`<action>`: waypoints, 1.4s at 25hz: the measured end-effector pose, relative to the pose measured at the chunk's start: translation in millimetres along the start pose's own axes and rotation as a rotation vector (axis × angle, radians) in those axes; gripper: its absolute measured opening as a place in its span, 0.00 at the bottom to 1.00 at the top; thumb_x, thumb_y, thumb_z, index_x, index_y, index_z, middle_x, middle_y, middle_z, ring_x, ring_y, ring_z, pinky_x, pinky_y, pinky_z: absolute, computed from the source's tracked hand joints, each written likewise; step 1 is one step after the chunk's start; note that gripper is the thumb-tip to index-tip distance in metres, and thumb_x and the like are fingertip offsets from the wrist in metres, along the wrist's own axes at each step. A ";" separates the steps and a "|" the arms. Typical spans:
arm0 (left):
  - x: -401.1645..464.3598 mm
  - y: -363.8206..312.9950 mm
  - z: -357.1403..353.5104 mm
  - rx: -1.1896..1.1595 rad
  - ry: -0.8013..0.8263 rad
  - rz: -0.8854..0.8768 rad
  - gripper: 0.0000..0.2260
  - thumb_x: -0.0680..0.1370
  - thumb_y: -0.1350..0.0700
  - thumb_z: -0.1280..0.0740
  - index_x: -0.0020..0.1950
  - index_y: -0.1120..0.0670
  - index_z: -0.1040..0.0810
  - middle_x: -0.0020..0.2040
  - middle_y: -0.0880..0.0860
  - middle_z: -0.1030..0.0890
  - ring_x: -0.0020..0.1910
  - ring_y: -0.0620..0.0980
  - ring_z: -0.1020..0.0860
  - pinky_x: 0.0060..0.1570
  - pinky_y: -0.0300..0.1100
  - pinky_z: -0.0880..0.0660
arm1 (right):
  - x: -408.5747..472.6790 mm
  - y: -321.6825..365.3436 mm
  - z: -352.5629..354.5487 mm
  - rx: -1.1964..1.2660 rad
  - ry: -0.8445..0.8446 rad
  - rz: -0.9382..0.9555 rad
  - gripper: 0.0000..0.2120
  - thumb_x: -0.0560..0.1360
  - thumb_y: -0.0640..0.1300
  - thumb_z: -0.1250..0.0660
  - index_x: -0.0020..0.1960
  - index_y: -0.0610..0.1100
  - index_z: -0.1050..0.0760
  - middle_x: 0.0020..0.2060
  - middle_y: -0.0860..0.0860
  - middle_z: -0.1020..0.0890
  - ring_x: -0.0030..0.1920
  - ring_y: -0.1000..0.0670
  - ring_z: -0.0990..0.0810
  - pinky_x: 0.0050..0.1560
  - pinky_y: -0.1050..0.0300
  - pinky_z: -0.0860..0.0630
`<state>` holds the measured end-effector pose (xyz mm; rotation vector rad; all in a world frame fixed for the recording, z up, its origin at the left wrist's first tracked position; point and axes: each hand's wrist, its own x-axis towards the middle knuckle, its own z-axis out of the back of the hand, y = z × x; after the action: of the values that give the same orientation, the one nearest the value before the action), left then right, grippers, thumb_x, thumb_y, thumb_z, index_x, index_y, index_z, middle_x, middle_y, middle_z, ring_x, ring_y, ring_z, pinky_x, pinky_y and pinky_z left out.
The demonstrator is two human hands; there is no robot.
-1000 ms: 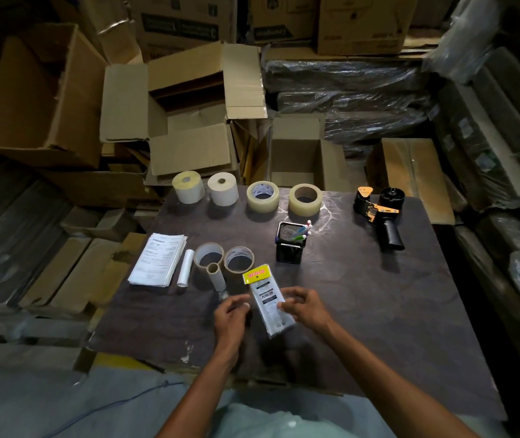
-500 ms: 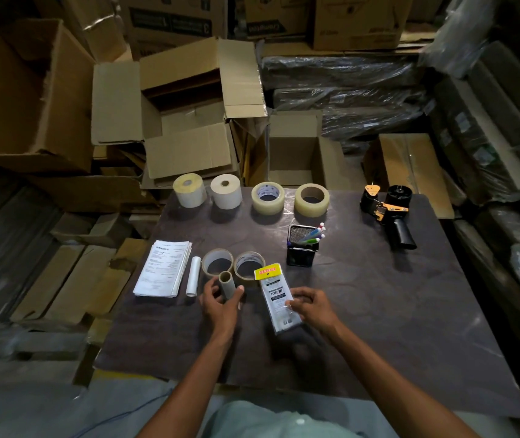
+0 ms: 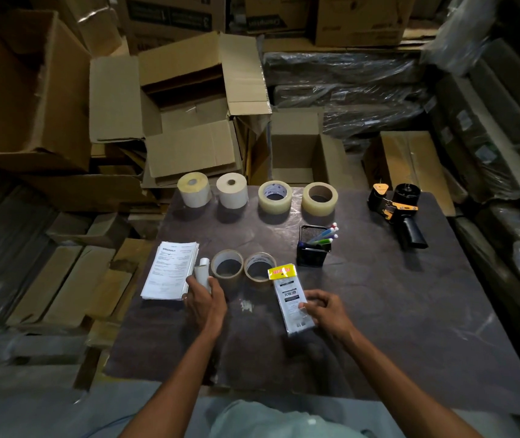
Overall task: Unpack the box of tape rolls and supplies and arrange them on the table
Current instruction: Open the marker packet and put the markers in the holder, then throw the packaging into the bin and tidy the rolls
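My left hand (image 3: 204, 300) grips a small pale tube (image 3: 202, 270) lying between the stack of printed papers (image 3: 170, 270) and two thin brown tape rolls (image 3: 227, 267) (image 3: 259, 267). With my right hand (image 3: 326, 311) I pinch the right edge of a white packet with a yellow header (image 3: 287, 294), which lies flat on the dark table (image 3: 394, 311). Along the far edge stand two white label rolls (image 3: 194, 194) (image 3: 232, 191) and two clear tape rolls (image 3: 274, 197) (image 3: 319, 199).
A black mesh pen holder (image 3: 312, 249) with several pens sits mid-table. A black and orange tape dispenser (image 3: 394, 210) lies at the far right. Open cardboard boxes (image 3: 189, 115) (image 3: 296, 153) and plastic-wrapped bundles (image 3: 347, 90) crowd behind the table.
My left hand left the packet, picked up a small tube in front of the brown rolls and carried it left to the paper stack. My right hand stayed on the packet.
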<state>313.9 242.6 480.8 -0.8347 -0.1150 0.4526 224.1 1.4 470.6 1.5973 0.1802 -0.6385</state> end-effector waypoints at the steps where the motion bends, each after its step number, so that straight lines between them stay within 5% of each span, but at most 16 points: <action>1: 9.1 1.9 0.7 0.056 0.010 -0.004 0.18 0.81 0.48 0.39 0.66 0.57 0.34 0.62 0.63 0.23 0.59 0.65 0.26 0.56 0.57 0.28 | -1.2 0.1 -1.6 0.005 -0.004 0.002 0.10 0.74 0.31 0.30 0.54 0.37 0.22 0.48 0.40 0.14 0.43 0.42 0.14 0.41 0.49 0.16; 7: 43.3 2.3 -1.2 0.251 0.073 -0.065 0.18 0.80 0.49 0.37 0.66 0.58 0.31 0.64 0.62 0.24 0.61 0.64 0.27 0.56 0.57 0.28 | -3.8 0.5 -5.7 0.060 -0.033 -0.007 0.10 0.74 0.30 0.31 0.54 0.36 0.23 0.41 0.46 0.13 0.40 0.45 0.13 0.34 0.55 0.18; 18: 43.6 9.8 -10.4 0.460 0.219 -0.118 0.25 0.77 0.57 0.32 0.72 0.56 0.35 0.65 0.60 0.27 0.62 0.62 0.26 0.55 0.55 0.26 | -9.5 -0.6 6.3 0.060 -0.069 0.023 0.11 0.74 0.28 0.32 0.57 0.32 0.23 0.43 0.42 0.14 0.36 0.47 0.14 0.33 0.57 0.18; 24: 28.2 20.1 7.8 0.106 0.281 0.146 0.27 0.76 0.59 0.30 0.73 0.59 0.35 0.67 0.63 0.26 0.63 0.63 0.26 0.63 0.56 0.28 | -12.2 -3.8 11.5 0.078 -0.036 0.005 0.09 0.75 0.28 0.33 0.55 0.33 0.23 0.39 0.46 0.14 0.35 0.48 0.14 0.32 0.58 0.19; 29: -37.5 35.4 42.1 -0.762 0.596 0.606 0.18 0.76 0.66 0.32 0.66 0.59 0.26 0.53 0.62 0.20 0.43 0.55 0.18 0.37 0.47 0.19 | -19.3 -12.8 17.2 0.083 -0.021 -0.017 0.10 0.74 0.27 0.33 0.55 0.32 0.21 0.38 0.45 0.14 0.34 0.49 0.15 0.35 0.56 0.17; 35: -118.6 2.1 35.9 -1.030 0.851 0.690 0.17 0.72 0.68 0.34 0.61 0.62 0.25 0.47 0.59 0.15 0.45 0.56 0.15 0.43 0.49 0.18 | -41.9 -19.9 52.6 0.156 -0.036 -0.016 0.11 0.74 0.29 0.32 0.56 0.32 0.21 0.41 0.43 0.13 0.37 0.47 0.14 0.36 0.55 0.17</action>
<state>196.8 217.4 512.4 -2.0372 0.8217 0.6437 164.5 -35.4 474.2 1.7344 0.1190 -0.7079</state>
